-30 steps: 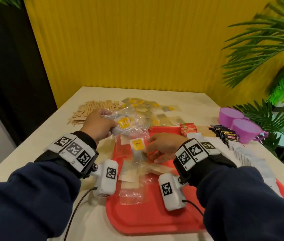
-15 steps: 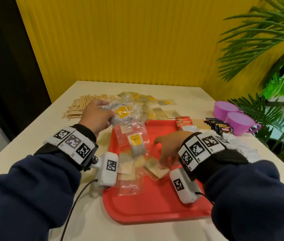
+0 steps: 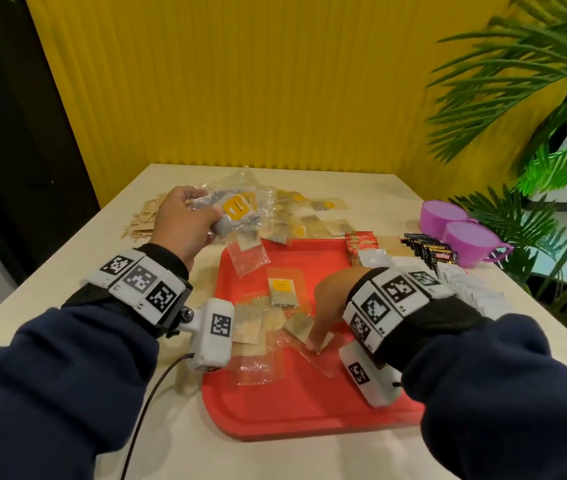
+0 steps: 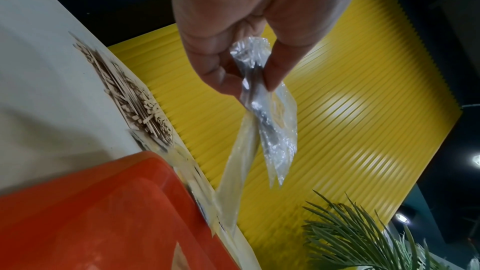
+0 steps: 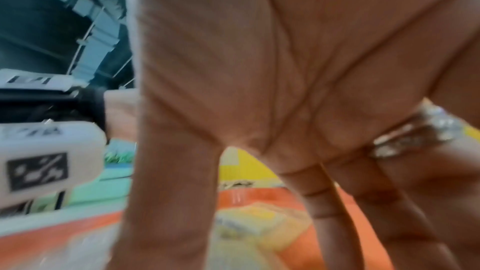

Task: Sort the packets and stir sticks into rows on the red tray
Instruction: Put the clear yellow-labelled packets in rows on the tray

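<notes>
Packets in clear wrappers lie on the red tray [image 3: 310, 415], which sits on the pale tabletop [image 3: 67, 271] in front of the person; a loose row of them runs along the tray's left side, among them one with a yellow label [image 3: 282, 289] near the middle. The left hand [image 3: 185, 223] is raised above the tabletop just beyond the tray's far-left corner, its fingers and thumb curled round a bunch of clear packets [image 3: 237, 211] with a yellow label facing up; in the left wrist view the thumb and fingers pinch the crumpled plastic [image 4: 257, 81] and the rest hangs down. The right hand [image 3: 330, 303] is low over the tray, fingers pointing down and spread, a fingertip [image 3: 314, 341] pressing on a tan packet [image 3: 304, 329] that lies on the tray; it grips nothing. Stir sticks [image 3: 143, 216] lie in a pile on the tabletop at the far left, off the tray. More packets [image 3: 310, 216] are scattered on the tabletop beyond the tray's far edge. On the right are red packets [image 3: 360, 242], dark packets [image 3: 431, 249] and white packets [image 3: 465, 285] in rows, with two purple cups [image 3: 462, 233] beyond them.
</notes>
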Demonstrator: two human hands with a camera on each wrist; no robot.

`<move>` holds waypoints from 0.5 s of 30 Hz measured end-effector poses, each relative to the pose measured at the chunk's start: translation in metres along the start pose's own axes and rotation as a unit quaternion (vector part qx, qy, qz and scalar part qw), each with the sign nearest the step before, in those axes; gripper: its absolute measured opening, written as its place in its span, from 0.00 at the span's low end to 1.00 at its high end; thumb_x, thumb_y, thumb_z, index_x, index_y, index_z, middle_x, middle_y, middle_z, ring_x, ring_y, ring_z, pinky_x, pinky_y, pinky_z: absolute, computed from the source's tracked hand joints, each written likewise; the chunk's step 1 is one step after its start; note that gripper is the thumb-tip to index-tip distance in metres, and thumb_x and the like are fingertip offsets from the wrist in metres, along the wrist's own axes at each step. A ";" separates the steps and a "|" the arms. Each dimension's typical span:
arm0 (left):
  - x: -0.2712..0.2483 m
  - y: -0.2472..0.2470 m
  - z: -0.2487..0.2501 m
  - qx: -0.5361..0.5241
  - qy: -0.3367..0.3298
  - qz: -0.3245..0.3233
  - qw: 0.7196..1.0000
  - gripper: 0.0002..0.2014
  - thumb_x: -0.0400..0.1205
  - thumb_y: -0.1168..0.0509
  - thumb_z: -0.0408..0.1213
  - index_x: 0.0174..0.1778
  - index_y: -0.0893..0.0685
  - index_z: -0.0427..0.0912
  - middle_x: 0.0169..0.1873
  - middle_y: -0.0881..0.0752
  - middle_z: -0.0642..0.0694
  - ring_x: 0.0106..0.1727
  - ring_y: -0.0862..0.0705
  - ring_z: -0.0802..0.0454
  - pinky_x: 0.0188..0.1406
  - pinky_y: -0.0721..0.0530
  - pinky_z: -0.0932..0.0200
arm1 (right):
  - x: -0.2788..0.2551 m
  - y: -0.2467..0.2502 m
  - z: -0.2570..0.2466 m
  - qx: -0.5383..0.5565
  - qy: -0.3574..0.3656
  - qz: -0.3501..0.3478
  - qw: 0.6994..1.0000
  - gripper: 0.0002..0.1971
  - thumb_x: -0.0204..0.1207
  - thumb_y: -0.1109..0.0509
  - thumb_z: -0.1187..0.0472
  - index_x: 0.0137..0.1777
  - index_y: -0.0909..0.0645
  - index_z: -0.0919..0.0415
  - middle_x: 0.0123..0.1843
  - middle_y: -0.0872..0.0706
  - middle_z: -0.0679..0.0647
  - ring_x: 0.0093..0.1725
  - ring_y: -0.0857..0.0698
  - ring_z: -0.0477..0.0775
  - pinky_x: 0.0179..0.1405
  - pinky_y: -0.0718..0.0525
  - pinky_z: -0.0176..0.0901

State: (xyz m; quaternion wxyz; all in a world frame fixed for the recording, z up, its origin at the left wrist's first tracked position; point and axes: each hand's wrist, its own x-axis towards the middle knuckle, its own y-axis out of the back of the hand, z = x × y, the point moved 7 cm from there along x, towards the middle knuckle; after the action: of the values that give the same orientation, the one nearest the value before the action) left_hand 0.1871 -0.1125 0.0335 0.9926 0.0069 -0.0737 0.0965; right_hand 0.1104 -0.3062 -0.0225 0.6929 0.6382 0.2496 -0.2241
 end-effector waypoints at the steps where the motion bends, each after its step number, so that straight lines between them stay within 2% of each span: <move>1: -0.001 -0.002 -0.001 -0.002 0.001 -0.004 1.000 0.13 0.80 0.37 0.25 0.55 0.27 0.44 0.40 0.22 0.47 0.32 0.23 0.54 0.25 0.26 0.62 | 0.000 -0.001 -0.005 -0.024 0.014 0.003 1.000 0.16 0.68 0.25 0.44 0.38 0.17 0.57 0.34 0.19 0.47 0.36 0.20 0.49 0.29 0.27 0.37; 3: -0.003 -0.006 -0.002 -0.003 0.005 -0.013 1.000 0.13 0.80 0.37 0.25 0.55 0.27 0.45 0.40 0.22 0.46 0.31 0.24 0.54 0.24 0.26 0.63 | -0.002 -0.002 -0.014 -0.053 0.032 0.009 0.998 0.20 0.70 0.25 0.47 0.57 0.16 0.60 0.47 0.16 0.50 0.47 0.18 0.52 0.32 0.26 0.37; 5: -0.004 -0.008 -0.003 -0.005 0.010 -0.021 1.000 0.13 0.80 0.37 0.25 0.55 0.27 0.45 0.41 0.21 0.45 0.32 0.24 0.54 0.25 0.26 0.63 | -0.003 0.001 -0.017 -0.052 0.037 0.017 0.998 0.22 0.71 0.25 0.50 0.62 0.18 0.60 0.54 0.16 0.53 0.53 0.17 0.53 0.31 0.25 0.36; 9: -0.003 -0.008 -0.005 -0.015 0.017 -0.029 0.999 0.13 0.80 0.37 0.25 0.54 0.28 0.45 0.41 0.22 0.45 0.32 0.24 0.54 0.25 0.25 0.62 | -0.002 0.004 -0.018 -0.038 0.053 0.076 0.995 0.12 0.71 0.24 0.57 0.52 0.16 0.59 0.48 0.16 0.53 0.49 0.16 0.53 0.35 0.23 0.37; 10: -0.003 -0.008 -0.005 -0.019 0.019 -0.030 0.999 0.13 0.80 0.37 0.25 0.54 0.28 0.45 0.41 0.22 0.45 0.31 0.25 0.54 0.25 0.25 0.63 | -0.003 0.006 -0.017 -0.043 0.056 0.089 0.994 0.09 0.71 0.25 0.58 0.49 0.16 0.60 0.45 0.16 0.52 0.45 0.17 0.51 0.32 0.24 0.36; 11: -0.002 -0.007 -0.005 -0.022 0.020 -0.032 0.999 0.13 0.80 0.37 0.24 0.54 0.28 0.45 0.40 0.22 0.45 0.31 0.25 0.54 0.25 0.25 0.63 | -0.004 0.010 -0.015 -0.039 0.061 0.097 0.993 0.09 0.72 0.26 0.58 0.50 0.16 0.61 0.43 0.16 0.51 0.40 0.18 0.49 0.28 0.26 0.34; 13: -0.001 -0.006 -0.006 -0.026 0.026 -0.031 0.999 0.13 0.80 0.37 0.24 0.55 0.28 0.44 0.39 0.22 0.45 0.30 0.25 0.54 0.26 0.25 0.63 | -0.006 0.022 -0.008 0.054 0.085 0.110 0.989 0.10 0.73 0.28 0.63 0.53 0.14 0.58 0.42 0.15 0.50 0.34 0.21 0.47 0.27 0.27 0.34; 14: 0.000 -0.005 -0.008 -0.028 0.029 -0.030 0.999 0.13 0.80 0.37 0.24 0.55 0.28 0.44 0.38 0.22 0.45 0.30 0.25 0.54 0.26 0.25 0.63 | -0.007 0.032 -0.004 0.135 0.101 0.129 0.977 0.09 0.72 0.28 0.66 0.51 0.13 0.57 0.41 0.14 0.49 0.34 0.20 0.47 0.29 0.25 0.35; 15: 0.001 -0.004 -0.009 -0.030 0.033 -0.030 0.999 0.13 0.80 0.37 0.25 0.56 0.28 0.44 0.38 0.21 0.45 0.30 0.25 0.54 0.26 0.25 0.63 | -0.011 0.044 0.001 0.216 0.117 0.167 0.955 0.08 0.71 0.28 0.69 0.45 0.12 0.56 0.40 0.13 0.49 0.35 0.19 0.48 0.31 0.24 0.36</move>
State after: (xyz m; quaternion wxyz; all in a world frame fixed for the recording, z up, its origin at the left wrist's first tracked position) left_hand 0.1898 -0.1164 0.0247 0.9967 -0.0233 -0.0438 0.0644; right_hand 0.1296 -0.3034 0.0181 0.5322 0.8270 0.1640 -0.0773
